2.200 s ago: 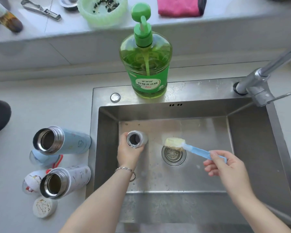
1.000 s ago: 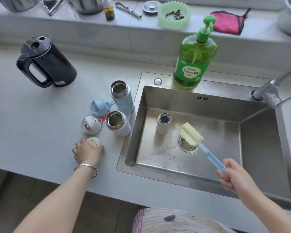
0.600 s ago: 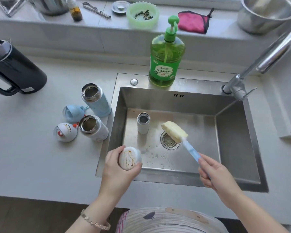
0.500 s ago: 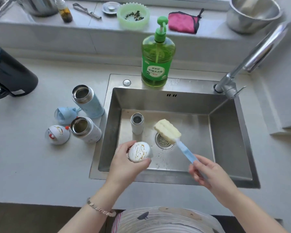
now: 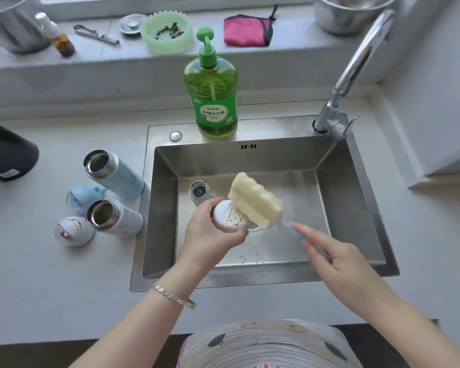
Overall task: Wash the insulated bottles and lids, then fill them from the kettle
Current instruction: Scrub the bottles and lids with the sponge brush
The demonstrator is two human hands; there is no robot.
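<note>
My left hand (image 5: 209,232) grips a white lid with gold marks (image 5: 227,216) over the sink (image 5: 356,208). My right hand (image 5: 329,257) holds the blue handle of a sponge brush; its yellow sponge head (image 5: 255,200) presses against the lid. A small steel bottle (image 5: 199,192) stands open in the sink basin. On the counter left of the sink stand an open light-blue bottle (image 5: 114,173) and an open white bottle (image 5: 114,217), with a blue lid (image 5: 81,199) and a white lid with red marks (image 5: 72,231) beside them. The black kettle (image 5: 8,155) is at the far left edge.
A green dish-soap pump bottle (image 5: 211,94) stands on the sink's back rim, and the tap (image 5: 356,67) arches at the back right. The ledge behind holds a pink cloth (image 5: 246,29), a green bowl (image 5: 166,30), a steel bowl (image 5: 351,11), a small bottle and tongs.
My left hand let go of the small bottle in the sink, picked the white lid off the counter and carried it over the basin. The sponge head came up against the lid.
</note>
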